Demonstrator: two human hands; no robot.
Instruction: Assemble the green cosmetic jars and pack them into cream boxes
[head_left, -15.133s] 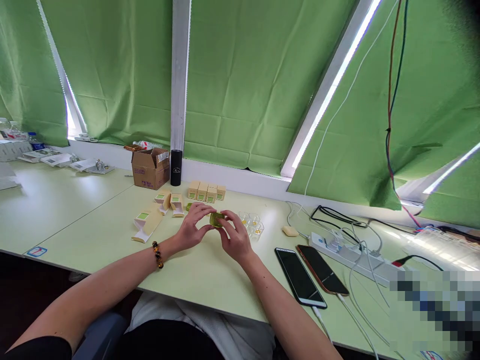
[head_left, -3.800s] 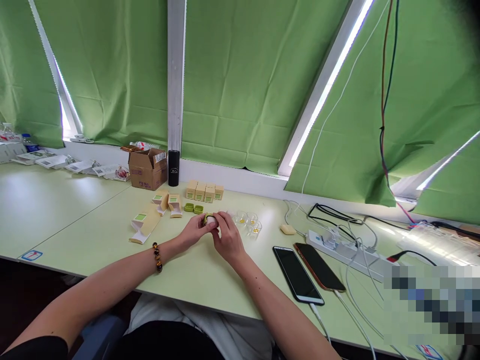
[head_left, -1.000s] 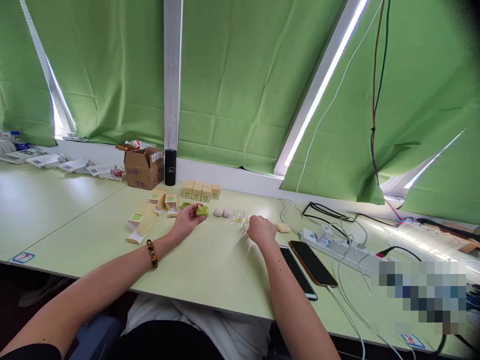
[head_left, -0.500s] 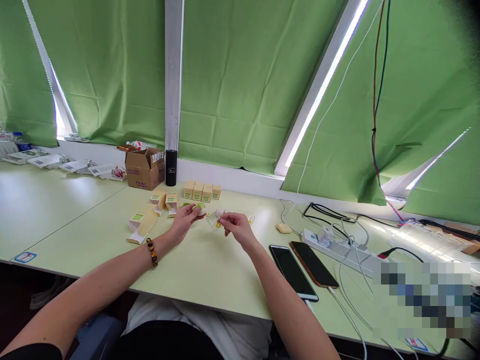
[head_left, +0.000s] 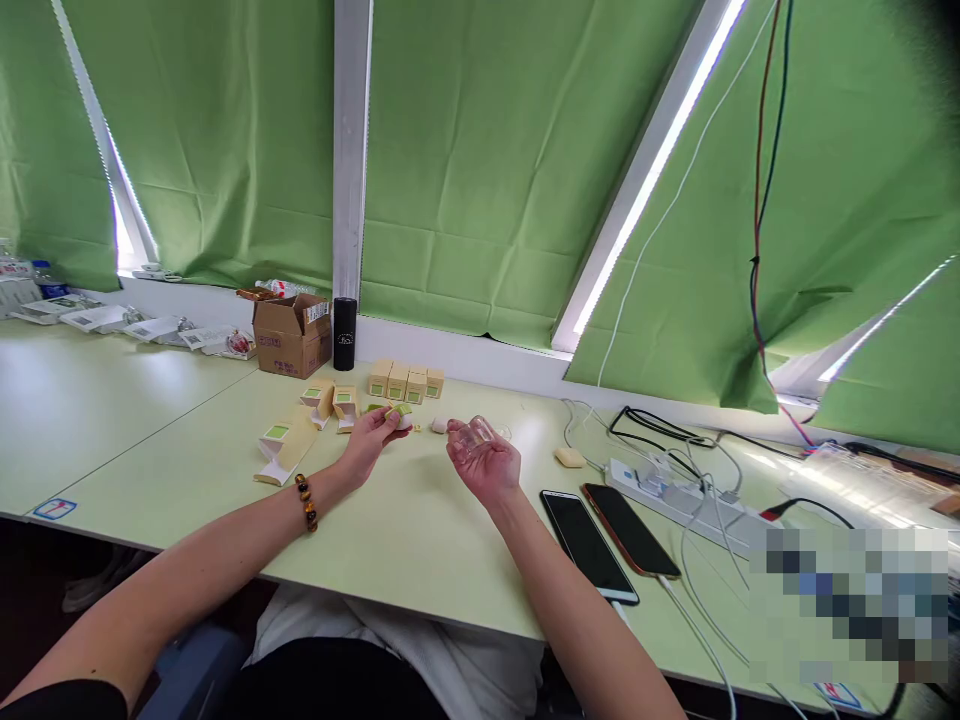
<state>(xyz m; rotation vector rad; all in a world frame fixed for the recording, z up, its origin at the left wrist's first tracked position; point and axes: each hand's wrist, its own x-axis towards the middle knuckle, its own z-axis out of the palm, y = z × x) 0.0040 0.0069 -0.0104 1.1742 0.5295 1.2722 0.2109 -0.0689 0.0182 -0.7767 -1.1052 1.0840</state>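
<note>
My left hand (head_left: 367,446) is closed on a small green-and-white piece (head_left: 403,416), held just above the table. What this piece is cannot be made out. My right hand (head_left: 496,470) is turned palm up, its fingers curled round a clear plastic container (head_left: 475,438). Between the hands, a small whitish lump (head_left: 439,426) lies on the table, with tiny yellow bits (head_left: 417,429) beside the left fingertips. Opened small tan boxes with green labels (head_left: 286,442) lie left of my left hand. Several closed tan boxes (head_left: 397,382) stand in a row behind it.
A cardboard carton (head_left: 291,340) and a black tumbler (head_left: 344,335) stand by the wall. Two phones (head_left: 589,548) lie to the right, near a power strip (head_left: 690,508) with tangled cables. A beige block (head_left: 569,457) rests nearby. Packets (head_left: 154,328) line the far left.
My right hand has rolled from palm down to palm up and lifted the clear plastic container off the table. My left hand stays in place with its green-and-white piece.
</note>
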